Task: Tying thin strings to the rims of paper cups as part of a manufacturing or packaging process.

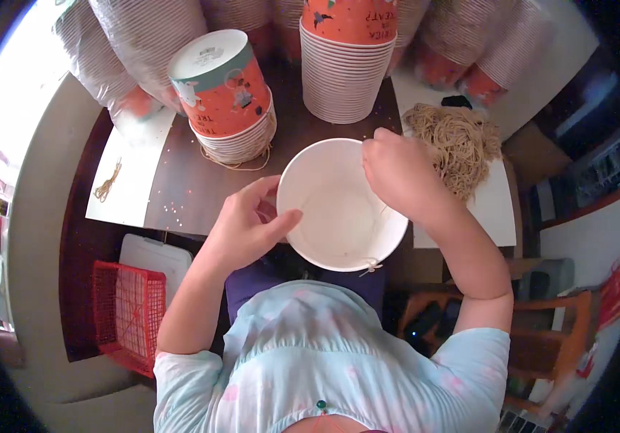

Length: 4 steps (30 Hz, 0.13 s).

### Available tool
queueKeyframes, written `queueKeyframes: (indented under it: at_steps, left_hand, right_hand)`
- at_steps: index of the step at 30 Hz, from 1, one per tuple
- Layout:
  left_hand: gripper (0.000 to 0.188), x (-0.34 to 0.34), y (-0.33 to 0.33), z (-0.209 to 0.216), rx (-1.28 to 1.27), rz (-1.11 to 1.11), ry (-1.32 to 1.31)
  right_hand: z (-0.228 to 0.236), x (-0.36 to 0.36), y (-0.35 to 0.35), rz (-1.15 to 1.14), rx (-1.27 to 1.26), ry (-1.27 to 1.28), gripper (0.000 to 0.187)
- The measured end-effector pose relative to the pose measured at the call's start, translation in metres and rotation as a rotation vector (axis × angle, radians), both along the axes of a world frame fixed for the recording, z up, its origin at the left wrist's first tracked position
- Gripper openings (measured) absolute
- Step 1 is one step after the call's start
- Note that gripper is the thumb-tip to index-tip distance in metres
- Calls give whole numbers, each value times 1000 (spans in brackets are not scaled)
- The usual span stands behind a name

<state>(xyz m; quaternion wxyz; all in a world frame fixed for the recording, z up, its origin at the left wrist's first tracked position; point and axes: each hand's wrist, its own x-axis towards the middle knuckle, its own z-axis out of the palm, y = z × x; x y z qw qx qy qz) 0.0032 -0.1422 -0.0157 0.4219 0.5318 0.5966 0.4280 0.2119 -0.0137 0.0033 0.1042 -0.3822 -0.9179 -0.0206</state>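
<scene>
A white-lined paper bucket (pixel 339 209) is held over the table's front edge, its open mouth turned up toward me. My left hand (pixel 245 224) grips its left side, thumb over the rim and fingers on the outer wall. At the far right rim is my right hand (pixel 400 169), with its fingers pinched together. A thin beige string (pixel 372 266) is knotted at the near rim and runs up inside the bucket toward my right hand. The right fingertips are partly hidden, so the string's end does not show.
Upside-down orange patterned buckets (pixel 223 94) and a taller bucket stack (pixel 346 72) stand behind. Beige strings lie in a heap (pixel 458 144) at the right, with a small bundle (pixel 107 182) at the left. Plastic-wrapped stacks (pixel 147 43) line the back. A red basket (pixel 129 310) sits below left.
</scene>
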Motion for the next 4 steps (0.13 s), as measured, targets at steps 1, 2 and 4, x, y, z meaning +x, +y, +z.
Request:
queueKeyframes:
  at_steps: [1,2,4]
  left_hand:
    - [48,-1,-1,-2,-16,27,88]
    - [48,-3,-1,-3,-18,31,92]
    - [54,-7,5,-9,-90,86,10]
  right_hand:
    - [2,-1,0,33,-7,8,13]
    - [4,-2,-1,66,-13,15,13]
    - [5,-4,-5,28,-49,-9,12]
